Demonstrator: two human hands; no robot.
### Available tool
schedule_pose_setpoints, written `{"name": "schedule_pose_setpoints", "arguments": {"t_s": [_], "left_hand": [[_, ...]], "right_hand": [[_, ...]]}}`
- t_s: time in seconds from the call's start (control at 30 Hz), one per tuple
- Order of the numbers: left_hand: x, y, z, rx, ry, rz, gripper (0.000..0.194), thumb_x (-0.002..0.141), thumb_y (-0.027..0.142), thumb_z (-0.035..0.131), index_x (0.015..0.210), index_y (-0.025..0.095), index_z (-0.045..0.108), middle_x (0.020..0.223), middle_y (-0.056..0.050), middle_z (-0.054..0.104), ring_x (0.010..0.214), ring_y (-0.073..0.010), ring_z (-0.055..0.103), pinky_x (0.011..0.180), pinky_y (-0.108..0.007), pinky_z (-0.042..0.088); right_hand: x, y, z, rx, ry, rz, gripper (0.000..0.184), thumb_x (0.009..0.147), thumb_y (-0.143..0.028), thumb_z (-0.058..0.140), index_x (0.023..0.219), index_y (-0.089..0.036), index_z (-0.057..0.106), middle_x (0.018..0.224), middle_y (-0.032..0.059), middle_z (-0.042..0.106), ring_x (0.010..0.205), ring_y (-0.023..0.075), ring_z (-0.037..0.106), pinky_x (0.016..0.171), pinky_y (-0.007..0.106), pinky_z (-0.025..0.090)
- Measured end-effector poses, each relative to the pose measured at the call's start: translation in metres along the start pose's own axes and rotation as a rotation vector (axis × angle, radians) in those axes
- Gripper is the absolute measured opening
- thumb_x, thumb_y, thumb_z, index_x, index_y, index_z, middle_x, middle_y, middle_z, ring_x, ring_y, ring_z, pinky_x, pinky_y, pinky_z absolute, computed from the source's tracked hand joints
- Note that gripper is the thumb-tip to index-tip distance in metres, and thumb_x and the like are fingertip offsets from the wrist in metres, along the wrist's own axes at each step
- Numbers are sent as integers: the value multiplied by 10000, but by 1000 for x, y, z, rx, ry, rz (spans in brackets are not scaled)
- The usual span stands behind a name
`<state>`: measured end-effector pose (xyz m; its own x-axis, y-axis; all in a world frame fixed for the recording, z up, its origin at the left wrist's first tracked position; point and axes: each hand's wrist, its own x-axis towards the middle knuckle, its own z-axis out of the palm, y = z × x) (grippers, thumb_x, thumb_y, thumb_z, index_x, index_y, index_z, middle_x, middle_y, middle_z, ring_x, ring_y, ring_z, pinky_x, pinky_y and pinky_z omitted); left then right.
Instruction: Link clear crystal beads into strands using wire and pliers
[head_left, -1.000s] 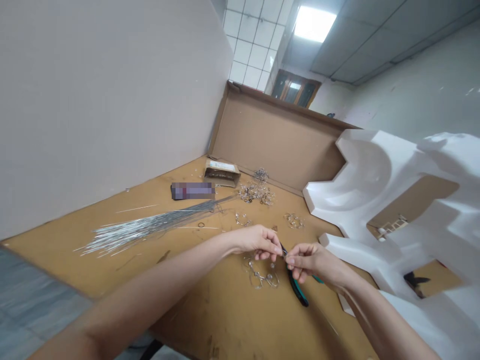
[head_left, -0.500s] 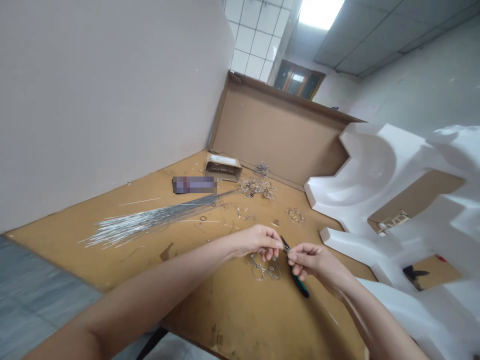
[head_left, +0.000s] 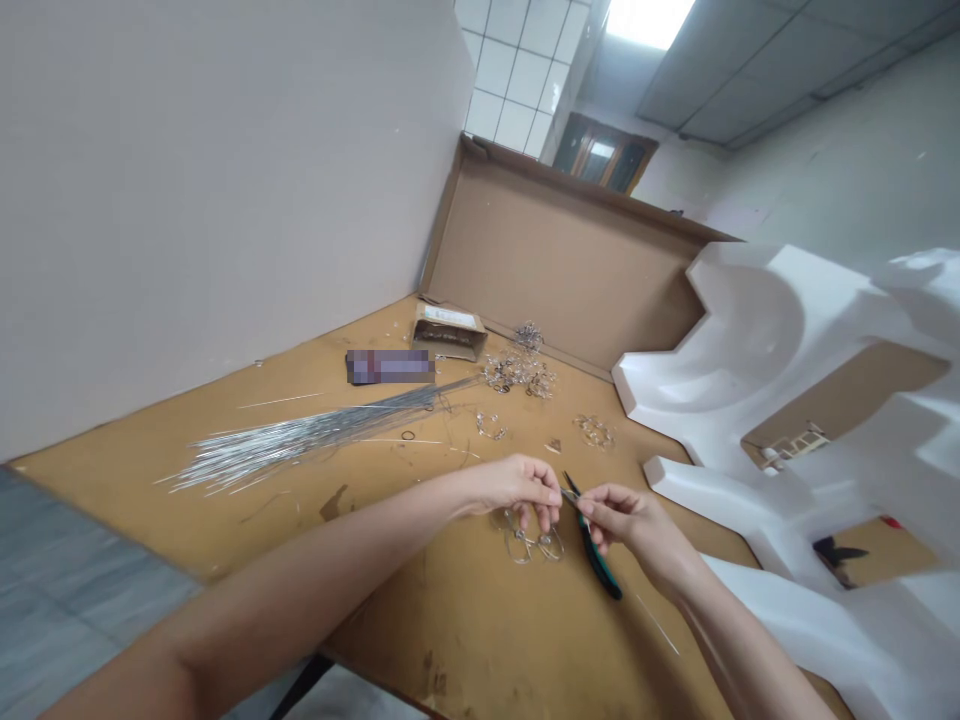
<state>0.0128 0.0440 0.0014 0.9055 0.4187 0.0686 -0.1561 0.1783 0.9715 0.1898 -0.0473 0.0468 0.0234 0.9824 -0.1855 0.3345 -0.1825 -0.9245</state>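
Observation:
My left hand (head_left: 525,490) is closed in a pinch, its fingertips close to those of my right hand (head_left: 622,515). A thin piece of wire (head_left: 571,494) shows between them, pinched from both sides; its exact shape is too small to make out. Under and beside the right fingers lie pliers (head_left: 602,570) with dark green and black handles, their jaws pointing away from me. Loops of bent wire with small clear beads (head_left: 534,545) rest just below my left hand, which partly covers them.
A bundle of straight wires (head_left: 292,440) lies to the left, near a phone-like object (head_left: 390,367) and a small open cardboard box (head_left: 450,332). Behind are a heap of wire pieces (head_left: 517,372) and a tall cardboard panel (head_left: 570,260). White foam packing (head_left: 727,340) stands at the right.
The view has shifted slightly. My fingertips have drawn a little apart, exposing more of the wire and pliers' jaws. Both hands stay near the same spot.

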Motion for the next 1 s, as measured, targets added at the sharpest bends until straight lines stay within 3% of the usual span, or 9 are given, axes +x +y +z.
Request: {"name": "schedule_pose_setpoints", "arguments": {"t_s": [0.13,0.3,0.43,0.5,0.53,0.6,0.67,0.83,1.0], "left_hand": [[-1,3,4,61,78,-31,363,633,441,693,781,139,556,650,12,613,458,-55,507,405,-168,329],[-1,5,10,221,175,-1,354,637,471,671,739,140,599,481,85,457,379,-22,319,390,-171,223],[2,4,6,304,243,29,382,633,490,666,744,126,630,454,81,403,410,-38,313,398,-183,198],[2,4,3,308,238,11,382,639,489,660,763,128,630,454,83,393,394,-35,289,380,-183,180],[1,5,2,304,229,-4,368,647,478,656,767,132,626,459,84,394,384,-32,283,371,-180,179],[0,7,0,292,191,-37,317,663,434,655,764,136,613,488,80,428,372,-25,300,358,-170,206],[-2,8,-1,283,127,-66,252,671,367,658,765,141,600,550,68,489,370,-20,344,356,-162,258],[-2,4,-6,221,-11,-110,248,600,233,729,782,150,583,638,44,574,465,-61,529,443,-185,433],[-4,6,-10,91,-114,-89,334,593,347,759,824,153,614,704,0,622,624,-110,602,525,-221,493]], "right_hand": [[-1,-2,3,-40,-30,5,351,607,-474,705,717,-150,632,519,-22,562,467,88,493,469,225,407],[-5,-4,11,-151,-69,0,373,672,-524,617,750,-159,611,587,-6,580,515,108,531,509,245,440],[-7,7,-2,-496,89,-38,415,720,-546,503,846,-168,620,762,65,638,732,215,606,677,346,470],[-9,21,-14,-640,178,-49,418,683,-489,560,943,-169,626,977,117,631,943,287,561,845,411,401],[-10,28,-19,-818,235,-63,477,664,-484,568,1030,-180,605,1074,125,602,1021,309,520,876,423,377],[-11,44,-26,-1056,219,-35,697,635,-509,583,1225,-149,490,1256,151,498,1132,333,441,919,427,344],[-11,54,-28,-1183,152,11,785,660,-520,542,1321,-130,377,1322,152,435,1134,330,444,906,420,356],[-6,50,-19,-1368,99,61,732,668,-398,506,1320,-104,351,1255,170,490,1072,298,504,835,377,392],[-1,40,-8,-1446,137,56,516,617,-261,510,1109,-105,522,957,182,618,824,329,609,666,389,415]]}}
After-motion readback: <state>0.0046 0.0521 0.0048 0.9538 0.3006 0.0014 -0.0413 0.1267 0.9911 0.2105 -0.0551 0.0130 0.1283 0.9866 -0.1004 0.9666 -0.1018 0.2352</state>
